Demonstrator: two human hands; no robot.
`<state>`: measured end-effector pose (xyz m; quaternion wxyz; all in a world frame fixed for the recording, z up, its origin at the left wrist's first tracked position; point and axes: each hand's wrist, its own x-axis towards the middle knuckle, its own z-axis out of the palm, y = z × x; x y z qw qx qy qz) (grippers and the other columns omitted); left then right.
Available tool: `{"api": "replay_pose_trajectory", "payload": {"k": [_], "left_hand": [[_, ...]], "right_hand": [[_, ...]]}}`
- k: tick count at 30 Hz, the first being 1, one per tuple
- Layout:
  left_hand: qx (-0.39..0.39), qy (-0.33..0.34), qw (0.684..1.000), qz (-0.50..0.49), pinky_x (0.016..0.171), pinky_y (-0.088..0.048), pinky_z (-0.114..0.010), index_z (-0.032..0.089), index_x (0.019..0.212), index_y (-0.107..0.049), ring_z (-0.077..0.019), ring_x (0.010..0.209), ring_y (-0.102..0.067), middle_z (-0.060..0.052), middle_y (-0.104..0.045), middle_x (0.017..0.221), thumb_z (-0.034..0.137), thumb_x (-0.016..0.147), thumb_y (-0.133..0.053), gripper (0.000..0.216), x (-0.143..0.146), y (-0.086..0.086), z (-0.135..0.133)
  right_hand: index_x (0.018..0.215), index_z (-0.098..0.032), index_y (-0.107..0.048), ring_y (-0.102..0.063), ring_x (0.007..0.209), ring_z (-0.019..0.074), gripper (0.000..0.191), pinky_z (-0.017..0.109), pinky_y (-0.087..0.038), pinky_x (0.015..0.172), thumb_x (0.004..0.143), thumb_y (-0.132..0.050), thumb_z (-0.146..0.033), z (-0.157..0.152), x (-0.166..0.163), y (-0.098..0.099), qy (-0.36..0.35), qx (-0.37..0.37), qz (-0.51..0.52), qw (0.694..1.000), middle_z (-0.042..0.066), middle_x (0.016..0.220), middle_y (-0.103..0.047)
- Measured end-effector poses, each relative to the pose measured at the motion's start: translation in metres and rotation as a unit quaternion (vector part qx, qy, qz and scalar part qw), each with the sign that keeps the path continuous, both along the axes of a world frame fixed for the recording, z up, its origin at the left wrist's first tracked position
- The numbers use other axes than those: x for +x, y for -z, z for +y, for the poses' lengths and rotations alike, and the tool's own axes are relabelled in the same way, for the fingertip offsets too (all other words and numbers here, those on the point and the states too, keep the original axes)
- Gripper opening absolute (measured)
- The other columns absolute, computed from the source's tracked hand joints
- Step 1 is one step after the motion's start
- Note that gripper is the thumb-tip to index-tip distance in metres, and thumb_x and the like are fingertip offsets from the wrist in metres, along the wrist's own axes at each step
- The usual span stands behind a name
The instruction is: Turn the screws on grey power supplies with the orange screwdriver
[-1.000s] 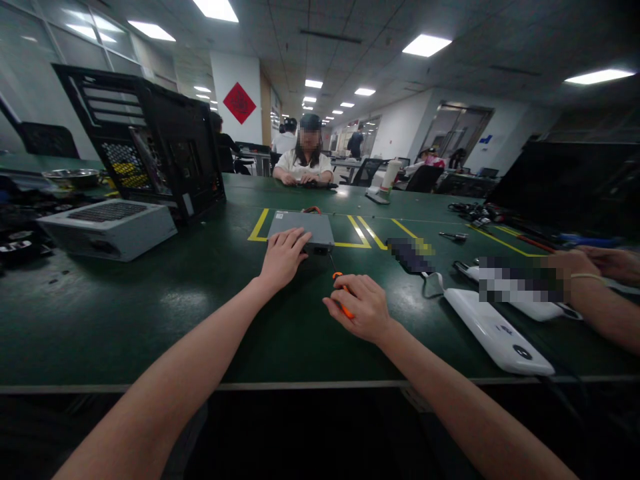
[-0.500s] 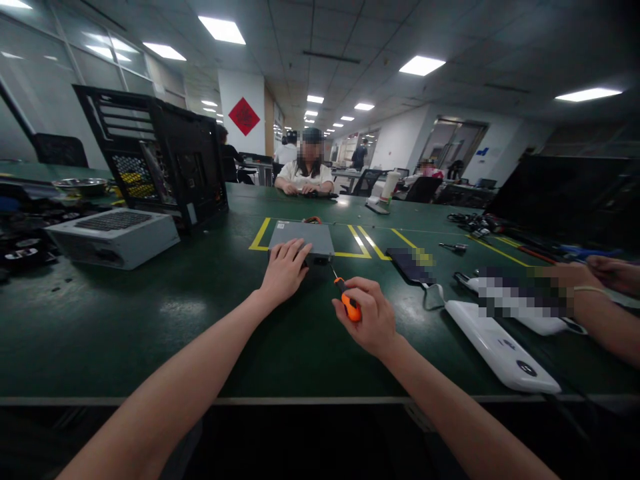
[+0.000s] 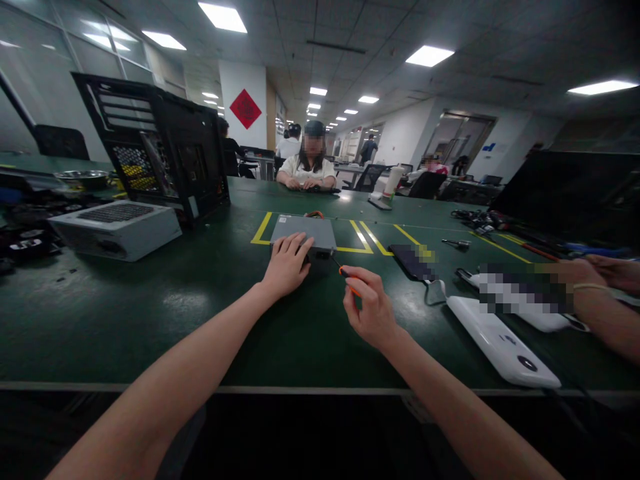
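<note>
Hardware stood far left: a black computer case [image 3: 165, 150] behind a pale power supply [image 3: 117, 230] on the green table [image 3: 200, 293]. The left hand [image 3: 287, 263] lay open and flat on the near edge of the grey metal box [image 3: 313, 230]. Just beside it, the right hand [image 3: 373, 310] gripped an orange screwdriver [image 3: 343, 272], its tip pointing toward that box. A white device [image 3: 500, 340] lay further right.
</note>
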<state>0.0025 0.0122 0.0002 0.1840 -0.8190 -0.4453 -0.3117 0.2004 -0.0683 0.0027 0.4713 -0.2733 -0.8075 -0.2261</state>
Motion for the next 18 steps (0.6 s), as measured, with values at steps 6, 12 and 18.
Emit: {"api": "replay_pose_trajectory", "payload": {"k": [6, 12, 18], "left_hand": [[-0.001, 0.027, 1.0, -0.007, 0.107, -0.022, -0.048, 0.017, 0.118, -0.047, -0.0264, 0.129, -0.032, -0.015, -0.04, 0.135, 0.023, 0.082, -0.049, 0.036, -0.0017, 0.0018, -0.0023], [0.001, 0.056, 0.997, 0.055, 0.107, -0.016, -0.054, 0.026, 0.113, -0.057, -0.033, 0.134, -0.02, -0.013, -0.026, 0.144, 0.026, 0.08, -0.056, 0.033, -0.0048, 0.0019, -0.006], [-0.014, 0.07, 0.995, 0.07, 0.106, -0.01, -0.06, 0.037, 0.123, -0.053, -0.0345, 0.135, -0.015, -0.008, -0.018, 0.149, 0.027, 0.079, -0.06, 0.045, -0.0038, 0.0012, -0.0077]], "right_hand": [[0.107, -0.025, -0.044, -0.055, 0.107, 0.0207, 0.034, 0.04, -0.053, 0.083, 0.079, -0.05, -0.006, 0.0015, 0.0022, 0.0011, -0.017, -0.022, -0.034, 0.999, 0.008, 0.108, -0.056], [0.092, -0.023, -0.047, -0.054, 0.106, 0.0216, 0.017, 0.038, -0.053, 0.082, 0.081, -0.053, -0.013, -0.0035, -0.0051, 0.0003, -0.009, -0.018, -0.077, 0.997, 0.008, 0.106, -0.055], [0.105, -0.021, -0.042, -0.055, 0.103, 0.0203, 0.022, 0.036, -0.053, 0.079, 0.084, -0.049, -0.017, -0.0053, -0.0052, -0.0025, -0.026, -0.049, -0.041, 0.998, 0.012, 0.109, -0.054]]}}
